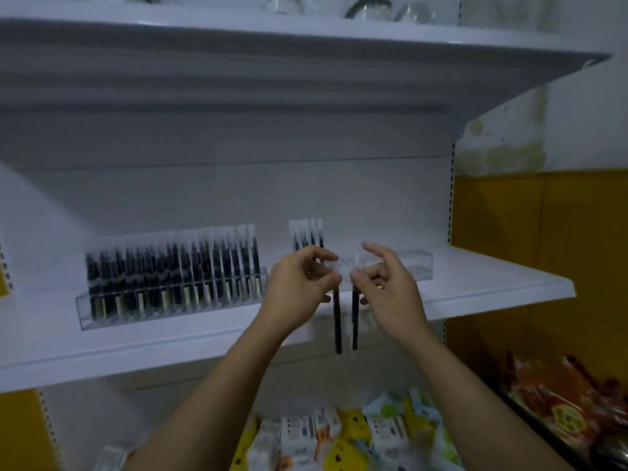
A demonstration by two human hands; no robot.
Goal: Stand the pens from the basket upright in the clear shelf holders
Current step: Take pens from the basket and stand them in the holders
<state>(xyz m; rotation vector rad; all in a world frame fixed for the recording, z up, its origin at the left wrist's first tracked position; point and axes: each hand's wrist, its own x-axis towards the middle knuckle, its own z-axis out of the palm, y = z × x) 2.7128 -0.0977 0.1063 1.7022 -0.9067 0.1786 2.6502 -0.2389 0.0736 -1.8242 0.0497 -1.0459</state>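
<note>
Shelf of white metal point(492, 294), two long clear plastic holders side by side on it. Left clear holder point(83, 311) packed end to end with a row of upright black pens in clear sleeves point(170, 266). Right clear holder point(411, 263) mostly bare, with only a small cluster of upright sleeved pens point(307, 234) at its left end.

In front of that holder, both hands close together, not touching. Left hand point(299, 283): thumb and forefinger pinched on the top of one slim black pen point(337, 324), hanging straight down past the shelf edge. Right hand point(387, 287): thumb and curled fingers pinched on the top of a second black pen point(355, 321), hanging just beside the first, forefinger lifted free.

Below, yellow and white packets point(339, 436) on a lower level, and red packets point(560, 385) at far right. Above, blurred glassware point(282, 3) on the top shelf point(306, 32).
</note>
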